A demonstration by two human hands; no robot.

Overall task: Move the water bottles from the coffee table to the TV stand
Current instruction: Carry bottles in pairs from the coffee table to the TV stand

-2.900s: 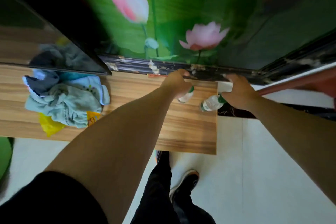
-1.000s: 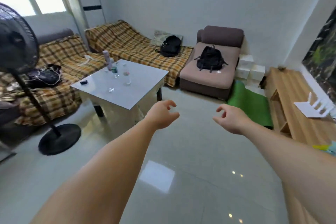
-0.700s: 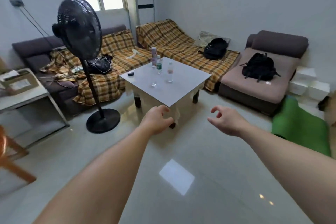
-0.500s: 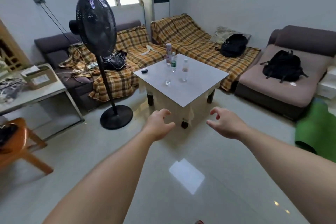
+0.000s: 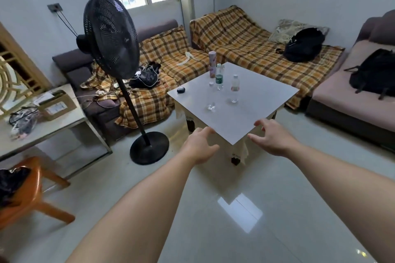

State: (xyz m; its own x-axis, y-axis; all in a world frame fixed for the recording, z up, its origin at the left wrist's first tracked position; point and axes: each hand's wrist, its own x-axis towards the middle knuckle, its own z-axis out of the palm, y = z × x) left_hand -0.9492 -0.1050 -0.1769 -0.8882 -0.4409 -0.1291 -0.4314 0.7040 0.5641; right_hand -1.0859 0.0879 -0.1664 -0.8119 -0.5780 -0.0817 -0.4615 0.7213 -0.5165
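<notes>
The white coffee table (image 5: 252, 113) stands ahead in the middle of the room. On it are a clear bottle with a green label (image 5: 219, 80), a clear bottle with a reddish label (image 5: 234, 89) and a third clear bottle (image 5: 211, 97) nearest me. Both arms reach forward. My left hand (image 5: 199, 145) is open and empty just short of the table's near corner. My right hand (image 5: 270, 136) is open and empty, overlapping the near edge. The TV stand is out of view.
A pink cylinder (image 5: 212, 64) and a small dark object (image 5: 181, 90) also sit on the table. A black standing fan (image 5: 111, 38) is left of it. Plaid-covered sofas, black backpacks (image 5: 303, 46), a side table (image 5: 42, 121) and an orange chair (image 5: 27, 194) surround glossy floor.
Earlier both hands gripped bottles at the TV stand. The view has since swung round to the coffee table, which is now closer. Both hands are empty and stretched toward it.
</notes>
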